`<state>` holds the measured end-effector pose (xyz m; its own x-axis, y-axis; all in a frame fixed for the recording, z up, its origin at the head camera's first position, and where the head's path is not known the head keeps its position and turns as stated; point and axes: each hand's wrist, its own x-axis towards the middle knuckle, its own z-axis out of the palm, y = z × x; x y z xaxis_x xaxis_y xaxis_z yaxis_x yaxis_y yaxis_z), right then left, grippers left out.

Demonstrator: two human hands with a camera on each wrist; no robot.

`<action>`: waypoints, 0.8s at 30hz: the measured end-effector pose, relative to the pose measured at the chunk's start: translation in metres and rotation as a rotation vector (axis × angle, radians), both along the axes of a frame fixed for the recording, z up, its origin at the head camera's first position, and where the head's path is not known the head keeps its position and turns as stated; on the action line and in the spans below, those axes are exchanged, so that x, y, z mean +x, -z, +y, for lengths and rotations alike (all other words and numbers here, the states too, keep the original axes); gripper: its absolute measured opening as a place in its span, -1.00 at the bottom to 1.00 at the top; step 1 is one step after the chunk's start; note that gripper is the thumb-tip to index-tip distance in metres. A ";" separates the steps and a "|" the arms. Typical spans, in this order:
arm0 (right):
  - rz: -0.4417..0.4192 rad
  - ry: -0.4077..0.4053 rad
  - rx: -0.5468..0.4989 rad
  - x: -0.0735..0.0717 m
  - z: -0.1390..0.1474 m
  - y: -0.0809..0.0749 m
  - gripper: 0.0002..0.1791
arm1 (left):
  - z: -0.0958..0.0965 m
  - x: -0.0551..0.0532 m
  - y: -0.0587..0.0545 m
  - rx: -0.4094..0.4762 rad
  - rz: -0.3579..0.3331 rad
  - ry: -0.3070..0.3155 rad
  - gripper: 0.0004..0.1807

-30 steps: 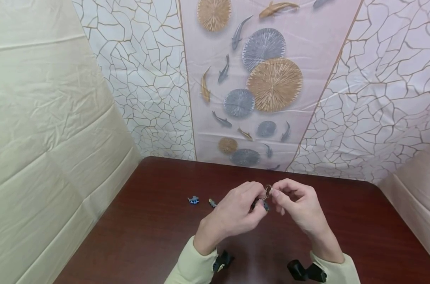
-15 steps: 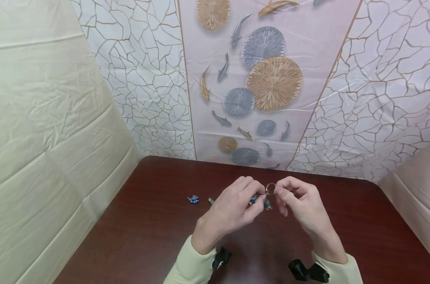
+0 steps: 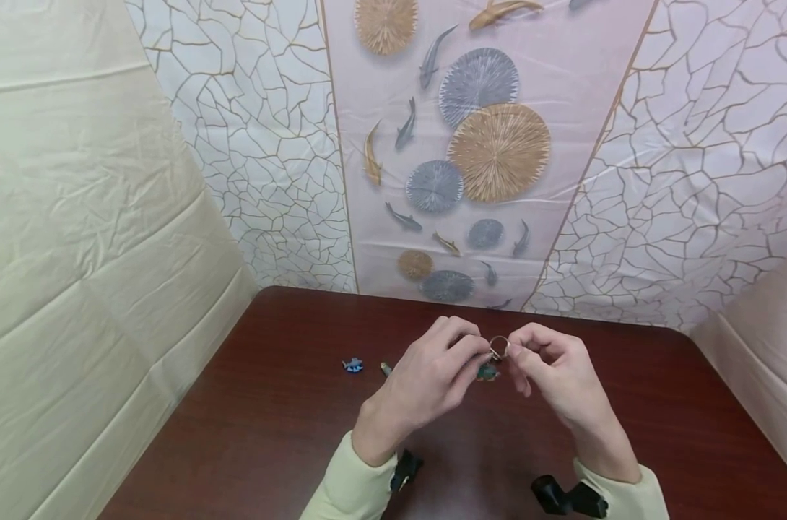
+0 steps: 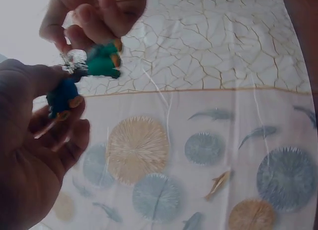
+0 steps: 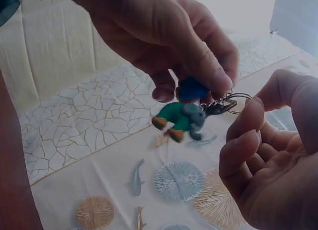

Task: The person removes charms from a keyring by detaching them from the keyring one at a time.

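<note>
Both hands hold one keychain above the table. My left hand point(image 3: 426, 372) pinches it by the clasp end; in the right wrist view its thumb covers part of a blue charm point(image 5: 191, 89). Beside that hangs a small figure point(image 5: 175, 115) with a green body, orange feet and a grey elephant-like head. A metal clasp point(image 5: 219, 108) joins the charms to a thin metal key ring point(image 5: 241, 95). Thumb and forefinger of my right hand point(image 3: 556, 372) pinch the ring's far side. The green figure point(image 4: 103, 61) also shows in the left wrist view, between the hands.
On the dark red-brown table point(image 3: 270, 419) lies a small blue and grey figure point(image 3: 352, 365) to the left. Another small figure point(image 3: 385, 369) is partly hidden behind my left hand. A patterned cloth point(image 3: 302, 180) hangs behind the table's back edge.
The key ring has come into fuller view between the hands, which have drawn slightly apart. The charms have swung, and the green one now hangs below my left fingers.
</note>
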<state>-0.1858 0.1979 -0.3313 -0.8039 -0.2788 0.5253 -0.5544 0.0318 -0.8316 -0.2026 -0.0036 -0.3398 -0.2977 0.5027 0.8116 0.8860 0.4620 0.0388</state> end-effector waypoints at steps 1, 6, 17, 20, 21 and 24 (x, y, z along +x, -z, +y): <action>-0.001 -0.008 -0.001 0.000 0.000 0.000 -0.84 | 0.000 0.000 0.000 -0.004 0.011 0.011 -0.92; -0.024 -0.078 -0.013 0.001 0.000 -0.001 -0.82 | -0.003 0.002 -0.002 -0.035 -0.006 0.110 -0.91; -0.092 -0.049 -0.012 0.000 -0.009 0.004 -0.80 | -0.007 -0.002 0.001 0.031 -0.199 0.209 -0.94; -0.070 -0.027 0.015 0.001 -0.009 0.004 -0.81 | -0.009 -0.004 0.001 0.041 -0.253 0.228 -0.94; -0.063 -0.017 0.030 0.002 -0.010 0.004 -0.81 | -0.009 -0.004 0.002 0.044 -0.266 0.231 -0.94; -0.041 0.006 0.081 0.003 -0.010 0.003 -0.83 | -0.011 -0.005 0.002 0.047 -0.289 0.225 -0.94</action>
<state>-0.1827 0.1879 -0.3339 -0.8262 -0.3142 0.4677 -0.5195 0.1033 -0.8482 -0.2079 -0.0145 -0.3418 -0.4044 0.5457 0.7339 0.9145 0.2482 0.3194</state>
